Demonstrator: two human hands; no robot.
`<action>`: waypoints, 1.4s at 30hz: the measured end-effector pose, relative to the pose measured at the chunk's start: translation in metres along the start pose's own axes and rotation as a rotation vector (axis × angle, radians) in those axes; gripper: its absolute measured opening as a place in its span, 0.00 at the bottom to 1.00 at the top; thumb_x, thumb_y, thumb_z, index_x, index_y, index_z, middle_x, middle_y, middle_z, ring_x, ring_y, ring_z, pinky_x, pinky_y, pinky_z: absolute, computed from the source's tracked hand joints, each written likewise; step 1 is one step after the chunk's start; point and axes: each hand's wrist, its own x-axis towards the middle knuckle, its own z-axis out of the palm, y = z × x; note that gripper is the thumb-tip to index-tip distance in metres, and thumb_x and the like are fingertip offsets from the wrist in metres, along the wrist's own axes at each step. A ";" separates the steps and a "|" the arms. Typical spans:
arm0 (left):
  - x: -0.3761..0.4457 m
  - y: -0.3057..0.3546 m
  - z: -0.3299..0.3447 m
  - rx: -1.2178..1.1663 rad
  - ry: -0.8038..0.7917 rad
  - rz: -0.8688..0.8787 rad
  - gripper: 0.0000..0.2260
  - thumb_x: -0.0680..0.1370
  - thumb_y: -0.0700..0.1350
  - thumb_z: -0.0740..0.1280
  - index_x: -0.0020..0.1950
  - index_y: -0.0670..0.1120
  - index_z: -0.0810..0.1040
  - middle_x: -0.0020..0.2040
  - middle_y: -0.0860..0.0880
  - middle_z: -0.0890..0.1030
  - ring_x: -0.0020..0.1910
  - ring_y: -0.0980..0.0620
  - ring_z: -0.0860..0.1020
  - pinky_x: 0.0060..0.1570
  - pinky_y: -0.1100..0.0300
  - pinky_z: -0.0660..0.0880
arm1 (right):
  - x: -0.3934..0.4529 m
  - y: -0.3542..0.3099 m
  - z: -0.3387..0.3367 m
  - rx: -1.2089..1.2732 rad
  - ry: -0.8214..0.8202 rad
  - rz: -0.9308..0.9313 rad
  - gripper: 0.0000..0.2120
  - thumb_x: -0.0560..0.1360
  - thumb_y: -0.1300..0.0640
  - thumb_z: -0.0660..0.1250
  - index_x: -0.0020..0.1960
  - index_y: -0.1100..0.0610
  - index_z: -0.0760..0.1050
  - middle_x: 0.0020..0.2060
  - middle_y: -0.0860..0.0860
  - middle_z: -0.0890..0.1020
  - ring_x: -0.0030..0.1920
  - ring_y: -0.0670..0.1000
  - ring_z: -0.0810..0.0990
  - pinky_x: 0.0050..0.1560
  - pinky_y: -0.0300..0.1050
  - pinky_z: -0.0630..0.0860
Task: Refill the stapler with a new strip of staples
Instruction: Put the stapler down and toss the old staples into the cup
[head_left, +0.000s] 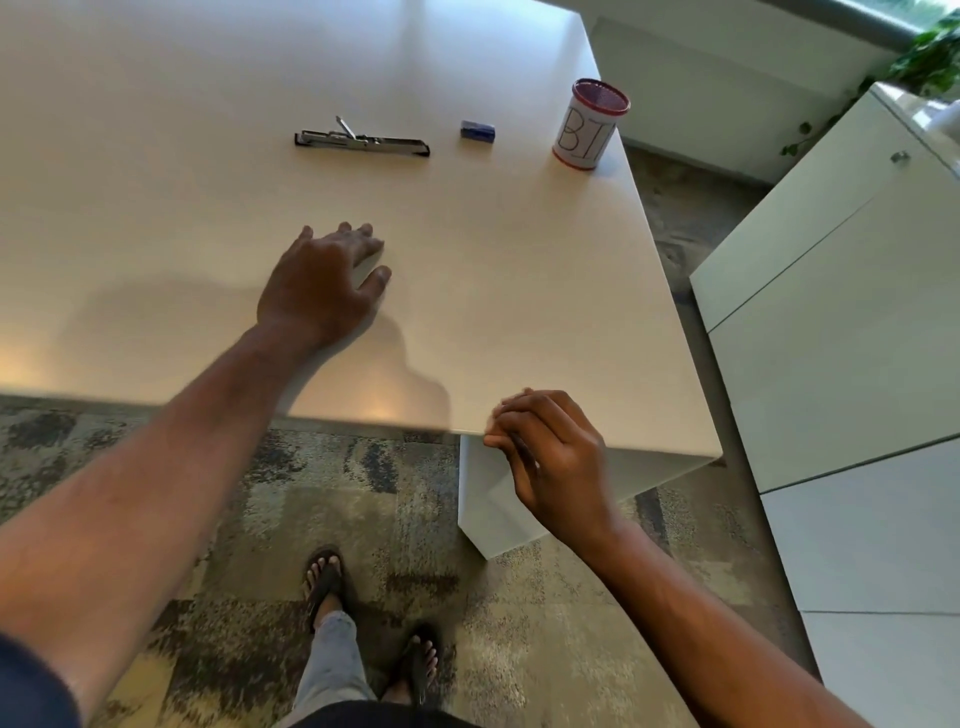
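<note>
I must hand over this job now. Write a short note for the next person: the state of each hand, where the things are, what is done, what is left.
Left hand: open, empty, reaching over the table toward the stapler.
Right hand: loosely curled at the near table edge; nothing visible in it.
Stapler: lying opened out flat, far middle of the table, untouched.
Staple box: small and blue, just right of the stapler, apart from it.
Cup: near the right edge.
Done: stapler appears already opened.
Left: take a strip from the box, load it, close the stapler.
</note>
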 end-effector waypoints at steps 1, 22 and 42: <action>0.000 0.000 0.000 -0.006 -0.002 -0.003 0.21 0.80 0.51 0.65 0.72 0.46 0.76 0.76 0.48 0.74 0.78 0.50 0.69 0.80 0.47 0.57 | 0.002 -0.002 -0.001 -0.013 -0.008 0.006 0.06 0.81 0.59 0.73 0.47 0.60 0.84 0.46 0.54 0.84 0.50 0.55 0.83 0.52 0.50 0.81; 0.004 -0.001 0.003 0.059 -0.039 0.026 0.24 0.80 0.50 0.67 0.74 0.44 0.73 0.76 0.44 0.73 0.77 0.44 0.69 0.77 0.44 0.62 | 0.068 0.013 -0.001 0.181 -0.082 0.465 0.07 0.79 0.58 0.74 0.44 0.48 0.80 0.41 0.31 0.78 0.42 0.33 0.79 0.42 0.26 0.70; 0.132 0.010 0.049 0.097 -0.220 0.153 0.32 0.82 0.61 0.54 0.83 0.48 0.57 0.85 0.49 0.55 0.84 0.52 0.51 0.82 0.50 0.47 | 0.200 0.134 0.028 0.363 0.048 0.966 0.06 0.80 0.62 0.72 0.46 0.63 0.82 0.34 0.56 0.84 0.30 0.47 0.82 0.34 0.44 0.83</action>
